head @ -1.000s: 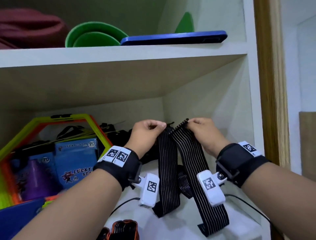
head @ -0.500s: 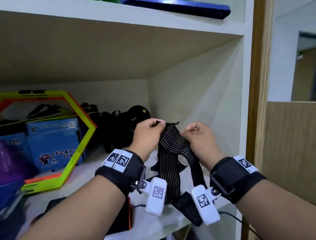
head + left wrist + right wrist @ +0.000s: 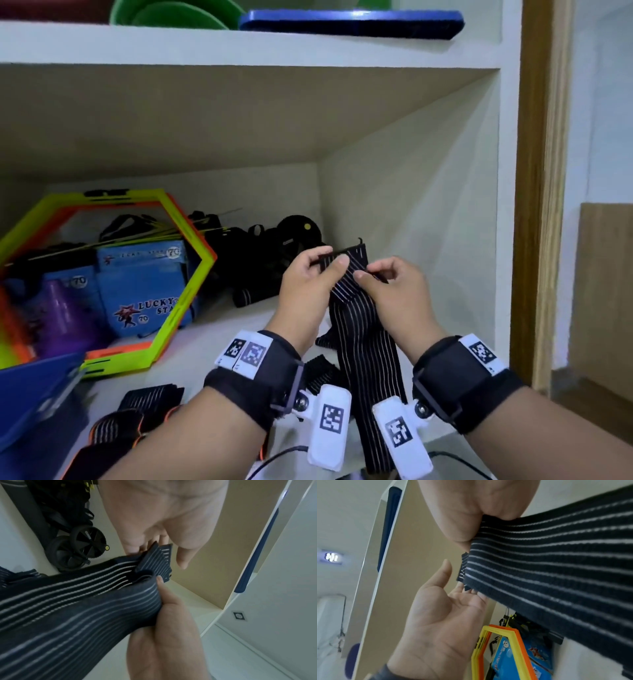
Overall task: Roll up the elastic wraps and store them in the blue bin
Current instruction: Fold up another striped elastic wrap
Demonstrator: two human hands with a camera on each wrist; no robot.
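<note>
Both hands raised side by side, each pinching the top end of the striped wrap.

The left hand [image 3: 310, 284] is held up in front of the chest with its back toward the head camera, thumb lying across the front of the striped wrap [image 3: 359, 325] and fingers behind it. The right hand [image 3: 394, 301] sits just beside it, slightly lower, thumb and forefinger pinched on the cloth's edge; its other fingers seem loosely curled, though the wrist view is too blurred to be sure. Both forearms rise from the lower corners, each wrist wearing a black band [image 3: 455, 380] with white tagged cameras.
</note>
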